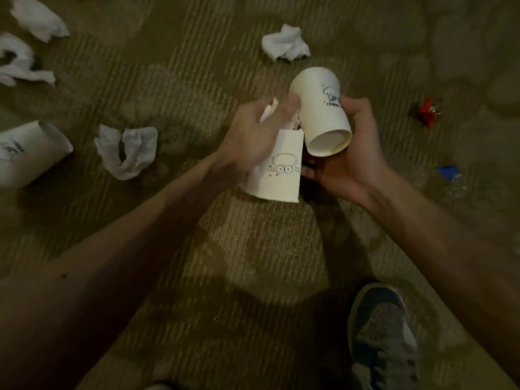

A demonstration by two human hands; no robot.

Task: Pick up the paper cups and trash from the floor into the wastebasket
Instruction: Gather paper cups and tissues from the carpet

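Observation:
My left hand (253, 136) grips a white paper cup (277, 171) with a black drawing, and white crumpled tissue (268, 109) pokes out between its fingers. Right beside it, my right hand (347, 153) holds a second white paper cup (320, 108) with a blue print, its open mouth tilted toward me. A third paper cup (26, 153) lies on its side on the carpet at far left. Crumpled white tissues lie in the centre left (126, 150), at the top centre (285, 43) and at the top left (36, 18). No wastebasket is in view.
Brown ribbed carpet (247, 249) covers the floor. A red scrap (427, 112) and a blue cap with clear plastic (450, 175) lie at right. More white tissue (19, 63) sits at far left. My grey shoe (382, 342) stands at bottom right.

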